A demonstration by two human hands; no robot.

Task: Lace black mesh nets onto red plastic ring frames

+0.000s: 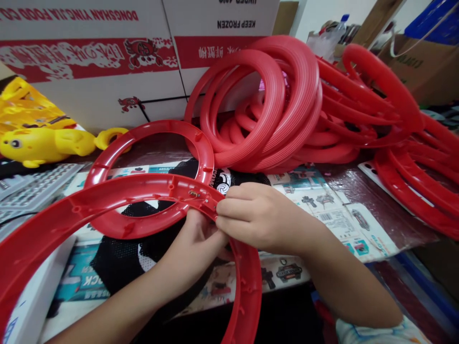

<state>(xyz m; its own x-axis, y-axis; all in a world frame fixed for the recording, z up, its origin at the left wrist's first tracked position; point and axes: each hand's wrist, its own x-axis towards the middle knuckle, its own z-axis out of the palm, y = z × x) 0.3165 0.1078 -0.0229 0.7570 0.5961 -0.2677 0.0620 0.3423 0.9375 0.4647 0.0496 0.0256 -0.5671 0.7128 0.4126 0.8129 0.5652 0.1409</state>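
Observation:
A large red plastic ring half [118,191], open channel side up, is held over the table. My left hand [201,243] is closed around its inner edge, with the thumb on the rim. My right hand [258,217] pinches at the channel just beside it; what the fingertips press is hidden. Near them a small brass-coloured part with a thin wire [194,194] lies inside the channel. Under the held ring, a smaller red ring half [125,230] rests on black mesh cloth [118,263].
Several ribbed red rings [301,95] are piled behind, with more red ring halves [380,100] at right. White cartons [96,95] stand at the back. Yellow animal-shaped plastic pieces [46,143] and a grey tray [39,186] lie left. Printed sheets [340,224] cover the table.

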